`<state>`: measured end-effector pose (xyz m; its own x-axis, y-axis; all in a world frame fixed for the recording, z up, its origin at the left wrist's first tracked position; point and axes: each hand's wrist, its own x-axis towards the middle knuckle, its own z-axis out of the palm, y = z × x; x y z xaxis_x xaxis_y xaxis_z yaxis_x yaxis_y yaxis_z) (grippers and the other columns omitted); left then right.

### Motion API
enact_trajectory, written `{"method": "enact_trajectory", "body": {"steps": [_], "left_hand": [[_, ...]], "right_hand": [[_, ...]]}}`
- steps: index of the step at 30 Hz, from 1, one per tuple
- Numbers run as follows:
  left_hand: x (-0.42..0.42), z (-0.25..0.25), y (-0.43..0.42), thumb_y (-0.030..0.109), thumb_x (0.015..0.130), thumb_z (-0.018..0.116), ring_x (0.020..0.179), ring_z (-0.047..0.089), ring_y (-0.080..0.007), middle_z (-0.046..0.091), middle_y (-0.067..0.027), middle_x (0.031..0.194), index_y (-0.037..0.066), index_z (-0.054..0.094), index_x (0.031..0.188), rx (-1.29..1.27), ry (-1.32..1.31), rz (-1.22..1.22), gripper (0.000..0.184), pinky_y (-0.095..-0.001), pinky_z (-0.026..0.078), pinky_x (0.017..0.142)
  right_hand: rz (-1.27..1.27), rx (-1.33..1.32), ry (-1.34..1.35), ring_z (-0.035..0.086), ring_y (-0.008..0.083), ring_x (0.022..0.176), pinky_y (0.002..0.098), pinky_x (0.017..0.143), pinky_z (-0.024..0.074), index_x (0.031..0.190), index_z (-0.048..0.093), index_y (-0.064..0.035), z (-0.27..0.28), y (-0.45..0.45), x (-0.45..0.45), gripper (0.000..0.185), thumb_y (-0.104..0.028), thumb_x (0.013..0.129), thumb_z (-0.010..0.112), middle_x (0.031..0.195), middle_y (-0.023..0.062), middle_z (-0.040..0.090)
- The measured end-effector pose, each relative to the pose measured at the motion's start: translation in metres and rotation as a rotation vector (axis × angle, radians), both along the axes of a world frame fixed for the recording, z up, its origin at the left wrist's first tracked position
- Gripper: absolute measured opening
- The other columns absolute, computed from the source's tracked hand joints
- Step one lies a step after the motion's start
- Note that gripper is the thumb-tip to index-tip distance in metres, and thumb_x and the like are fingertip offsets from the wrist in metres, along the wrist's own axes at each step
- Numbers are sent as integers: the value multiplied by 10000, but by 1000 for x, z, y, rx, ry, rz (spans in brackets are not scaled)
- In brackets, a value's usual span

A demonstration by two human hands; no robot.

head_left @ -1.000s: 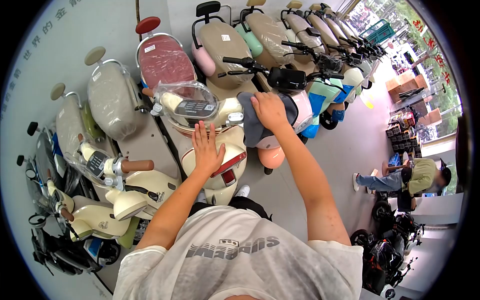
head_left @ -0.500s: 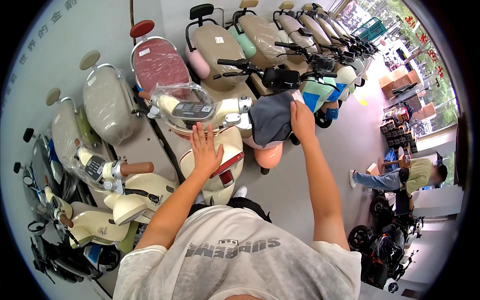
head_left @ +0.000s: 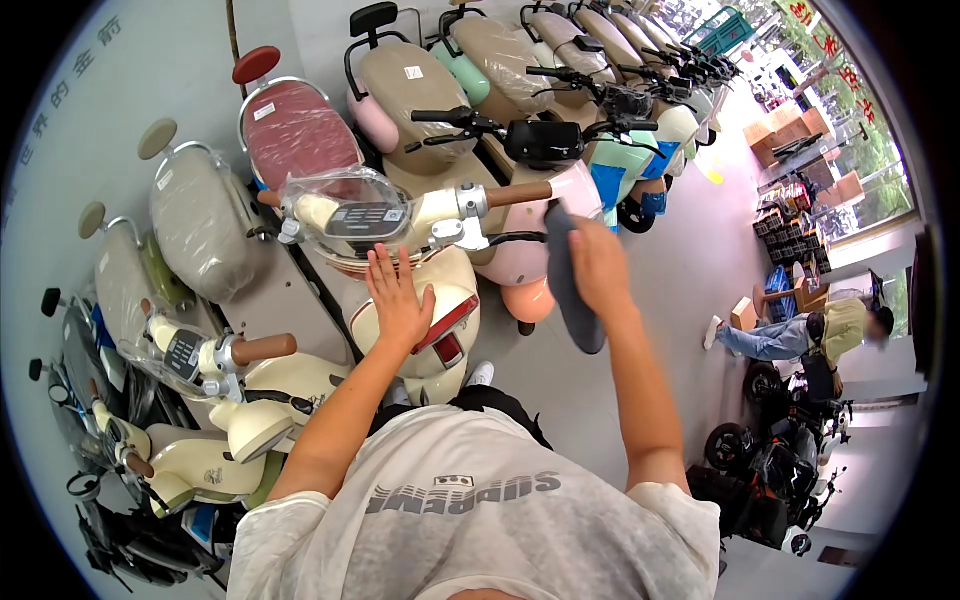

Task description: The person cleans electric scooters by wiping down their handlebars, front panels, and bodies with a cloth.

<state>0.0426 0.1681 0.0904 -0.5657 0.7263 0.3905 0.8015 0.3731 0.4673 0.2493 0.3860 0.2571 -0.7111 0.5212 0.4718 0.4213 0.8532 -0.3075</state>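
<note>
My left hand point(head_left: 402, 305) lies with fingers stretched on the cream front panel point(head_left: 450, 290) of a scooter, just below its plastic-wrapped dashboard point(head_left: 368, 221). A red strip runs across this panel beside my palm. In my right hand point(head_left: 600, 268) is a dark grey cloth point(head_left: 570, 300), seen nearly edge-on and hanging down past the wrist. It is held to the right of the scooter's brown handlebar grip point(head_left: 518, 194) and black brake lever point(head_left: 520, 238), apart from both.
A pink scooter point(head_left: 515, 258) stands close beyond the handlebar. Cream scooters point(head_left: 270, 400) are parked to the left, and a row of others point(head_left: 545, 140) runs to the back right. A person point(head_left: 800, 335) stands at the far right near black motorbikes point(head_left: 770, 460).
The cloth has come off the handlebar end, moving right and down with my right hand, which uncovers the brown grip and lever. My left hand stays on the panel.
</note>
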Motion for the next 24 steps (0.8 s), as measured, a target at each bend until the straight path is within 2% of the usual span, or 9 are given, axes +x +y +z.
{"method": "enact_trajectory", "body": {"steps": [3,7,8,12,15,17,18,22,24], "left_hand": [[0,-2,0,309,894,594,1502,6,-473,10,-294,1625,23,151,1576,8,-16,7,862,-586,46,1190],[0,-1,0,310,895,593,1501,3,-476,5,-298,1624,20,146,1576,22,-2,4,865,-588,44,1189],[0,-1,0,310,895,593,1501,2,-478,3,-299,1624,19,145,1576,19,-4,2,866,-588,43,1188],[0,-1,1,311,896,592,1500,-3,-480,-2,-299,1624,13,142,1575,8,-9,6,867,-590,41,1187],[0,-1,1,316,894,596,1500,-2,-481,-3,-299,1624,10,141,1574,24,2,5,873,-589,43,1188],[0,-2,1,318,892,600,1500,-1,-482,-1,-299,1624,9,143,1573,28,7,5,877,-589,45,1187],[0,-2,2,320,889,604,1499,1,-483,2,-299,1624,7,145,1572,33,13,4,880,-589,47,1187],[-1,4,1,282,881,626,1504,-33,-474,-28,-297,1625,29,98,1584,41,-10,0,915,-593,20,1183],[1,7,-1,247,881,630,1498,20,-480,10,-291,1625,23,164,1571,32,-16,2,862,-583,67,1186]], "right_hand": [[107,55,-164,612,368,1035,447,922,470,1173,623,17,-35,2,-20,299,-187,972,536,1121,189,662],[44,152,-287,616,308,878,436,774,465,978,629,-40,-56,5,-45,183,-212,945,576,926,119,649],[52,228,-201,602,297,829,421,730,447,901,603,-65,-67,8,-50,168,-228,937,587,866,96,623],[90,237,-134,597,294,826,427,739,449,891,598,-62,-70,2,-62,153,-212,923,601,860,95,621],[114,204,-158,607,302,876,428,791,465,932,616,-39,-74,-15,-69,146,-183,905,618,911,111,638],[252,216,49,614,324,957,436,895,476,1035,634,-3,-77,-33,-77,217,-165,890,632,1002,138,656],[254,182,31,609,353,1055,447,992,456,1139,620,26,-79,-44,-80,299,-159,904,617,1114,165,658],[158,88,182,594,369,1119,471,1021,440,1177,619,12,-74,-62,-83,276,-121,945,551,1210,166,651],[208,48,238,594,373,1118,470,1012,442,1195,616,11,-59,-74,-90,287,-129,957,537,1214,166,650]]}}
